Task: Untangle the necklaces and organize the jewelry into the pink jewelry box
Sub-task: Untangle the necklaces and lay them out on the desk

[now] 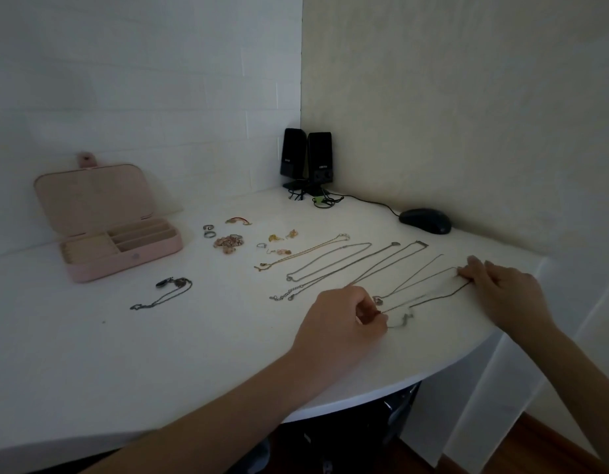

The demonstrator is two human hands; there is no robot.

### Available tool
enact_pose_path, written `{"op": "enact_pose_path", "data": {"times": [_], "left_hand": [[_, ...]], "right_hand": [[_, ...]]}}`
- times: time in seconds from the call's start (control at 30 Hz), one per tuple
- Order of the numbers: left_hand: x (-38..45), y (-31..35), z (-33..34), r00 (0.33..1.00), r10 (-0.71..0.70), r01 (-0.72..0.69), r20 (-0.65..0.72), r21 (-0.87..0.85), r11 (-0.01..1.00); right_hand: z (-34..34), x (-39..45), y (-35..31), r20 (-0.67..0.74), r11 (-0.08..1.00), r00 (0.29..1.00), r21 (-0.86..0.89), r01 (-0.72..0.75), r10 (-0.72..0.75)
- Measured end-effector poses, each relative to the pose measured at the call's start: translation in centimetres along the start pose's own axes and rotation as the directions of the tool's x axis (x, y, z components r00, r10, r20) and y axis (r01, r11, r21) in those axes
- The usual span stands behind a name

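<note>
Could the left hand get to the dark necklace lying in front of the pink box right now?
Probably yes, once it lets go: the left hand is pinching a thin chain, while the dark necklace lies alone on bare table further left, with nothing between them.

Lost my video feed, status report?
Left hand pinching chain; right hand holding its far end. Pink jewelry box open, looks unfilled. Nothing in the way.
</note>
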State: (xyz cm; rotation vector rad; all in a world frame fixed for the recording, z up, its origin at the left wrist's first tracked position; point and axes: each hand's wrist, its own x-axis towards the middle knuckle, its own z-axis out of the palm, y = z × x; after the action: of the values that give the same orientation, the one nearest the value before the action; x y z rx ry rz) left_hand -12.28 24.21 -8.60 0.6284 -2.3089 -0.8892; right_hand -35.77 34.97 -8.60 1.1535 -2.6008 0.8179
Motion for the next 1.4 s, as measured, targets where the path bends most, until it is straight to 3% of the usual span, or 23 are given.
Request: {"op": "enact_pose_path", "data": {"times": [0.1, 0.33, 0.47, 0.57, 0.7, 0.77, 0.87, 1.0, 1.1, 1.17, 1.27, 1.4], "left_hand": [[-0.1, 0.2, 0.1, 0.999, 0.024, -0.028, 0.04, 0.093, 0.995], [-0.5, 0.6, 0.4, 0.974, 0.188, -0.222, 0.123, 0.391, 0.893], [-0.7, 0.8, 0.0, 0.972, 0.182, -0.227, 0.147, 0.4, 0.888], [-1.4, 0.5, -1.2, 0.983, 0.129, -0.159, 0.128, 0.258, 0.953], [-2.0, -2.2, -5.6, 0.992, 0.119, -0.102, -0.042, 0.291, 0.951], [-2.4, -4.0, -9.0, 0.988, 0.094, -0.038, -0.124, 0.394, 0.918], [-3.5, -7.6, -14.1, 0.977, 0.058, 0.084, -0.204, 0.62, 0.78], [-4.8, -12.8, -19.3, 0.993, -0.074, 0.117, -0.092, 0.686, 0.718], [-5.0, -15.2, -20.9, 0.996, -0.092, 0.081, -0.017, 0.66, 0.747], [-4.7, -16.0, -21.2, 0.997, -0.052, 0.072, -0.05, 0.609, 0.79], [-3.7, -16.8, -21.2, 0.99, 0.025, 0.049, -0.137, 0.515, 0.856], [-2.4, -17.4, -20.9, 0.995, 0.035, 0.014, -0.091, 0.487, 0.873]], "right_hand": [[0.0, 0.4, 0.1, 0.134, 0.988, 0.99, -0.154, -0.017, 0.038], [0.1, 0.2, -0.2, 0.134, 0.997, 0.988, 0.017, -0.081, 0.078], [0.5, 0.0, -0.4, 0.005, 0.99, 0.999, 0.135, -0.036, 0.036], [0.8, -0.6, -2.8, -0.172, 0.975, 0.984, 0.203, 0.086, -0.051], [1.7, -1.6, -9.2, -0.136, 0.908, 0.965, 0.332, 0.256, -0.222], [2.6, -2.1, -13.0, -0.016, 0.85, 0.932, 0.406, 0.336, -0.361], [4.8, -3.1, -19.2, 0.128, 0.766, 0.828, 0.477, 0.431, -0.546], [8.3, -4.2, -27.2, 0.277, 0.705, 0.66, 0.429, 0.565, -0.698], [11.0, -3.9, -31.3, 0.415, 0.727, 0.598, 0.402, 0.556, -0.686], [12.6, -3.7, -32.6, 0.389, 0.721, 0.609, 0.434, 0.541, -0.691], [14.1, -3.6, -32.8, 0.244, 0.706, 0.726, 0.555, 0.439, -0.643], [14.9, -3.5, -32.8, 0.216, 0.684, 0.729, 0.583, 0.438, -0.65]]}}
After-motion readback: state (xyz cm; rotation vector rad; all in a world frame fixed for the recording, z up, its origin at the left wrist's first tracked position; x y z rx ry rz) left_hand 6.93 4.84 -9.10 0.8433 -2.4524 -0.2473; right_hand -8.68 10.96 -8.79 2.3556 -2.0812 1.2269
